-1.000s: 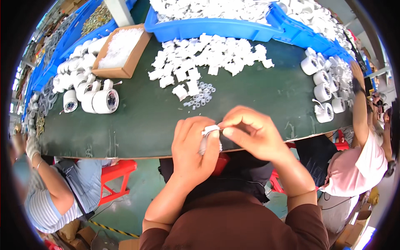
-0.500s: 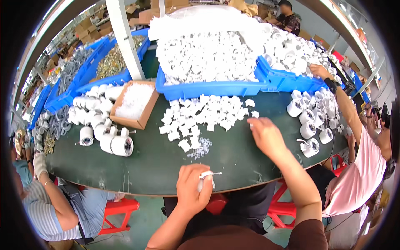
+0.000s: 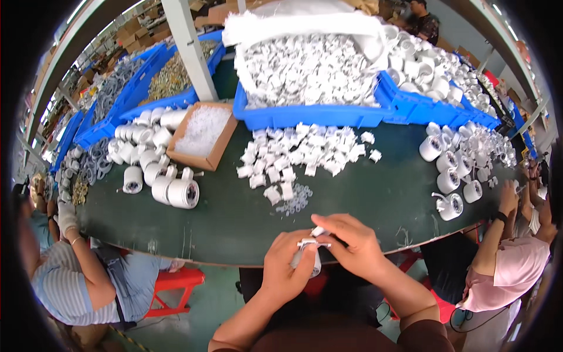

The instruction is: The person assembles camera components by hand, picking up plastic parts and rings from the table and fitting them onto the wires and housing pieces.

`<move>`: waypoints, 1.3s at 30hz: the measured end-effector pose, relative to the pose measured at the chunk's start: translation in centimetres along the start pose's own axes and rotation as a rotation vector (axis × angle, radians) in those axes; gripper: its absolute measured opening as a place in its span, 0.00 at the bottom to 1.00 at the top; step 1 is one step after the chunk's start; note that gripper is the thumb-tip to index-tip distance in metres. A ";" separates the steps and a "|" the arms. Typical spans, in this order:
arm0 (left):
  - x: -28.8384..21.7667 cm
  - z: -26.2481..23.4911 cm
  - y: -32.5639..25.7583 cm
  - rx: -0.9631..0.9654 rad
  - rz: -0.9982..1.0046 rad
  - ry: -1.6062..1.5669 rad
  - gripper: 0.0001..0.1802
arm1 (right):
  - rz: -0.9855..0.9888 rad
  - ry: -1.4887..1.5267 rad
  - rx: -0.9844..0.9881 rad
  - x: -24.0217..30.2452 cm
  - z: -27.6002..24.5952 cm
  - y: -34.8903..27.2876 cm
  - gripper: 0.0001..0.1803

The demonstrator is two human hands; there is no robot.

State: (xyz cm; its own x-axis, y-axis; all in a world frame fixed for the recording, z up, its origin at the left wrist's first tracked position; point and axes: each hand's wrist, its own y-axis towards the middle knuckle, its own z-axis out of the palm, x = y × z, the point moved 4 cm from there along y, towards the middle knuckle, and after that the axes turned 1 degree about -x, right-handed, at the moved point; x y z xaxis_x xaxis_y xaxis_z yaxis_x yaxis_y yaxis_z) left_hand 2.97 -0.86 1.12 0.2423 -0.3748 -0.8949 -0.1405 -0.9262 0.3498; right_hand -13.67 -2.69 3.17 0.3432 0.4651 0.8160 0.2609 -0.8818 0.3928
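Close in front of me, my left hand [image 3: 284, 265] is closed round a white cylindrical housing [image 3: 316, 265] with a small bracket on top, mostly covered by the fingers. Between the fingertips of my right hand [image 3: 355, 242] is a small white plastic piece [image 3: 318, 231], held right at the top of the housing. Farther up the green table lies a loose pile of similar white plastic pieces [image 3: 293, 154]. Small translucent rings [image 3: 298, 199] are scattered at the pile's near edge.
A blue bin [image 3: 311, 119] heaped with white pieces stands behind the pile. Left of it are a cardboard box [image 3: 221, 144] of clear bits and several white housings [image 3: 183, 193]. More housings [image 3: 448, 180] stand at right. People sit at both sides; one wears a white glove [image 3: 66, 216].
My right hand has come from the pile's right edge, with a small white piece, to the housing in my left hand. The person at right has drawn an arm back from the bin.
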 end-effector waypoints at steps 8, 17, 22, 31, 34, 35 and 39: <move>-0.5 -1.3 0.4 -0.190 0.012 0.205 0.06 | 0.431 0.518 -0.003 0.8 -0.1 -0.8 0.18; -0.4 -1.6 -0.1 -0.275 0.069 0.341 0.07 | 0.355 0.349 0.025 2.4 1.8 -1.7 0.21; -0.3 -1.1 -0.6 -0.209 0.109 0.309 0.14 | 0.305 0.412 0.015 1.8 3.3 -1.2 0.19; -0.1 -0.9 -0.7 -0.215 0.163 0.357 0.19 | 0.304 0.451 -0.053 1.4 3.8 -1.6 0.21; 0.1 -0.8 -0.6 -0.223 0.208 0.354 0.16 | 0.245 0.432 -0.095 1.3 3.8 -1.5 0.21; 0.1 -0.8 -0.6 -0.224 0.207 0.354 0.16 | 0.245 0.432 -0.094 1.3 4.2 -1.6 0.21; 0.2 -0.7 -0.5 -0.229 0.197 0.367 0.17 | 0.276 0.394 -0.206 1.0 5.1 -2.8 0.22</move>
State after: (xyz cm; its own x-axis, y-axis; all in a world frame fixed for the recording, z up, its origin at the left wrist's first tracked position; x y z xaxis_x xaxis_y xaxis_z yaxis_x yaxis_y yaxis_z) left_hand 3.81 -0.47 0.94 0.5615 -0.4955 -0.6628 -0.0128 -0.8060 0.5917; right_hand -9.41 0.62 0.70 -0.0012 0.1834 0.9830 0.0121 -0.9830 0.1834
